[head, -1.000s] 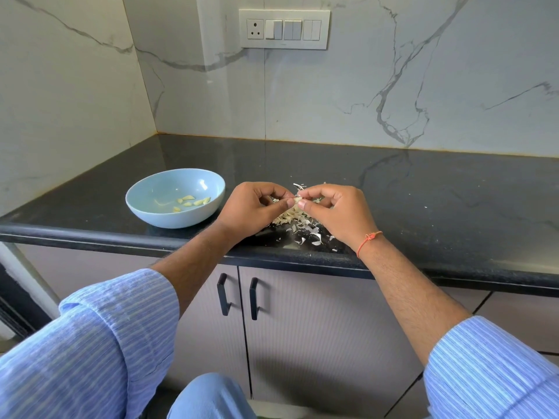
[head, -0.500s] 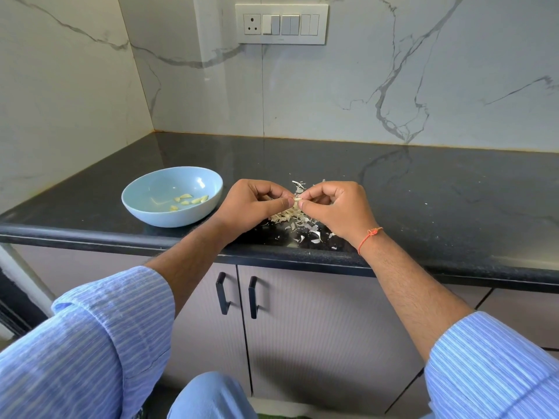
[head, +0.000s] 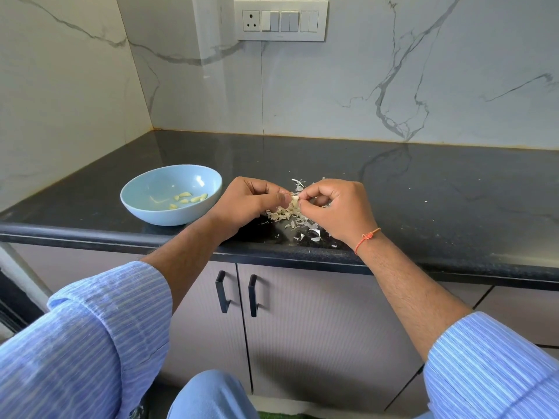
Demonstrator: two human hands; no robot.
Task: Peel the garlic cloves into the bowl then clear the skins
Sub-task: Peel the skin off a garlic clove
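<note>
A small pale garlic clove (head: pixel 294 200) is held just above the black countertop (head: pixel 423 192), pinched between both hands. My left hand (head: pixel 248 204) grips it with thumb and curled fingers. My right hand (head: pixel 335 210) pinches its other end. Under and around the hands lies a heap of papery garlic skins (head: pixel 290 217). To the left stands a light blue bowl (head: pixel 142 204) with several peeled cloves (head: pixel 190 197) inside.
The counter's front edge (head: pixel 272 252) runs just below the skins. Marble walls close the back and left side, with a switch panel (head: pixel 280 20) high on the back wall. Cabinet doors with black handles (head: pixel 222 291) sit under the counter.
Both hands have stayed together over the skin heap, the fingers shifting slightly on the clove. The bowl has not moved.
</note>
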